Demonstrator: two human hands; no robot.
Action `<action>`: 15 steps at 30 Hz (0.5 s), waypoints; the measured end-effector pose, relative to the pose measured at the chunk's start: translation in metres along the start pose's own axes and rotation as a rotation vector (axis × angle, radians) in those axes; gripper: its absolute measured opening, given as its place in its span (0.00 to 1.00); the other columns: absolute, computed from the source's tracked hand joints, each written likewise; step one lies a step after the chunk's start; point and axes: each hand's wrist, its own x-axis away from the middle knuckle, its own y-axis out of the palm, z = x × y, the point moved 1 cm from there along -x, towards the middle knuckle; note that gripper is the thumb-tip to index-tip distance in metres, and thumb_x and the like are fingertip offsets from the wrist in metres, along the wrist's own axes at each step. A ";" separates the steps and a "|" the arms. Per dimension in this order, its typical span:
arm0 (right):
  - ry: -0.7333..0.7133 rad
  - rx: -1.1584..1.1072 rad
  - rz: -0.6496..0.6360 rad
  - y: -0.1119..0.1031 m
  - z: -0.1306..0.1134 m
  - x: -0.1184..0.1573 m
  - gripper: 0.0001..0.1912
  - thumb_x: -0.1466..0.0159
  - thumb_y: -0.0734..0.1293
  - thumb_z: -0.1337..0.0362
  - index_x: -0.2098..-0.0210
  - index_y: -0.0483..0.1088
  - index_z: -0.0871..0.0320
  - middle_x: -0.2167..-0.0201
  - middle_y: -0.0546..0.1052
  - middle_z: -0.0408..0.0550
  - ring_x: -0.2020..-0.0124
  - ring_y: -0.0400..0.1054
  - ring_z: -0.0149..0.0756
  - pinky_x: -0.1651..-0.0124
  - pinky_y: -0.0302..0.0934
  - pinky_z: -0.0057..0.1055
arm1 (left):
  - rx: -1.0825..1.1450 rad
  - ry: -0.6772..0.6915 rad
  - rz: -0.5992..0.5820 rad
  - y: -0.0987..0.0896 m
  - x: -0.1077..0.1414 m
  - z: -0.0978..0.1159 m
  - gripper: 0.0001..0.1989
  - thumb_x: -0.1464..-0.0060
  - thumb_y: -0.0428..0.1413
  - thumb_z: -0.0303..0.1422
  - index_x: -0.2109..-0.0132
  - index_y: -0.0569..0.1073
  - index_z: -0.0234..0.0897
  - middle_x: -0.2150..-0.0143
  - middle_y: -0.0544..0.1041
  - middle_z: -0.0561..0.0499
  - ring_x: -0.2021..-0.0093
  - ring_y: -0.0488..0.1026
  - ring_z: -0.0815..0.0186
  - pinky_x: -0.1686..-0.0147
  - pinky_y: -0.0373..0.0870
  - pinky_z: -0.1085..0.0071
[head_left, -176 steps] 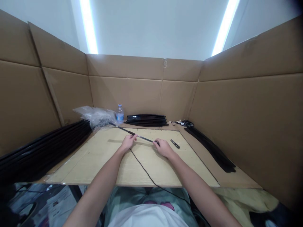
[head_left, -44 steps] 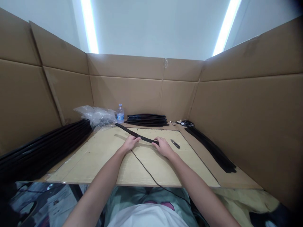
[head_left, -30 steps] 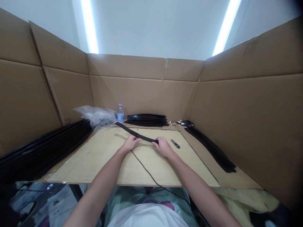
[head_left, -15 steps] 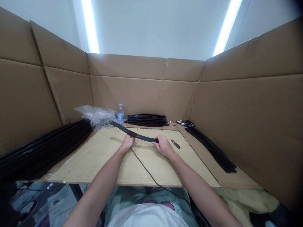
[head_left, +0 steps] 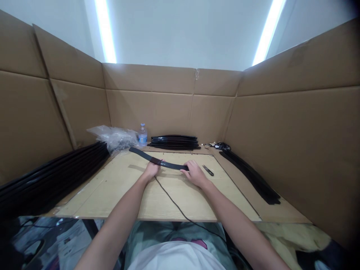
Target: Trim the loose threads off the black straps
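A long, slightly curved black strip point(head_left: 172, 165) is held a little above the pale board point(head_left: 112, 193), casting a shadow there. My left hand point(head_left: 152, 169) is closed around its middle, where a darker brown-black band point(head_left: 155, 160) crosses the strip. The strip's right end sits in my right hand point(head_left: 194, 172), thumb in front and fingers behind. Its left end sticks out free towards the clear plastic bag. From beside my left hand a thin dark cord point(head_left: 174, 202) runs down over the board's front edge; what it joins is hidden.
Small thread snips point(head_left: 208, 170) lie right of my right hand. Black strips are piled at left point(head_left: 59, 176), back point(head_left: 174, 142) and right point(head_left: 250, 176). A plastic bag point(head_left: 115, 138), a water bottle point(head_left: 143, 135) and a small dark tangle point(head_left: 222, 146) stand along the back. Cardboard walls point(head_left: 149, 108) enclose three sides.
The strip's left end has dipped slightly and shifted a little left. Both hands keep their hold in nearly the same place.
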 end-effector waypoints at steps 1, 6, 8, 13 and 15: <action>-0.004 -0.002 0.001 0.000 0.000 0.000 0.15 0.36 0.60 0.54 0.61 0.67 0.59 0.63 0.70 0.53 0.59 0.62 0.42 0.56 0.58 0.36 | -0.003 0.001 0.001 0.000 0.000 0.000 0.13 0.54 0.54 0.36 0.64 0.74 0.30 0.85 0.59 0.57 0.83 0.56 0.72 0.83 0.52 0.75; -0.007 -0.018 -0.004 -0.001 0.000 0.000 0.14 0.36 0.60 0.54 0.61 0.67 0.59 0.63 0.71 0.53 0.59 0.62 0.42 0.55 0.58 0.37 | -0.011 0.010 0.008 -0.001 -0.001 0.000 0.12 0.54 0.54 0.34 0.65 0.75 0.30 0.83 0.64 0.54 0.80 0.62 0.69 0.81 0.59 0.74; -0.006 -0.023 -0.005 -0.001 0.000 0.001 0.14 0.36 0.60 0.54 0.60 0.67 0.59 0.63 0.71 0.53 0.59 0.62 0.42 0.55 0.58 0.37 | -0.011 0.014 0.011 -0.002 -0.001 -0.001 0.11 0.54 0.54 0.33 0.65 0.75 0.30 0.83 0.66 0.53 0.78 0.64 0.67 0.79 0.61 0.73; -0.019 -0.037 -0.011 0.001 0.002 0.001 0.14 0.36 0.60 0.55 0.60 0.68 0.59 0.63 0.71 0.53 0.58 0.63 0.42 0.55 0.59 0.37 | -0.003 0.019 0.017 -0.001 -0.002 -0.002 0.11 0.55 0.56 0.34 0.65 0.76 0.30 0.82 0.69 0.51 0.75 0.68 0.63 0.76 0.65 0.71; -0.025 -0.047 -0.015 0.001 0.002 0.001 0.13 0.36 0.61 0.55 0.60 0.68 0.58 0.62 0.71 0.53 0.58 0.63 0.42 0.55 0.59 0.37 | 0.004 0.017 0.022 -0.001 -0.002 -0.002 0.11 0.55 0.57 0.34 0.65 0.76 0.30 0.81 0.70 0.50 0.74 0.69 0.62 0.75 0.66 0.70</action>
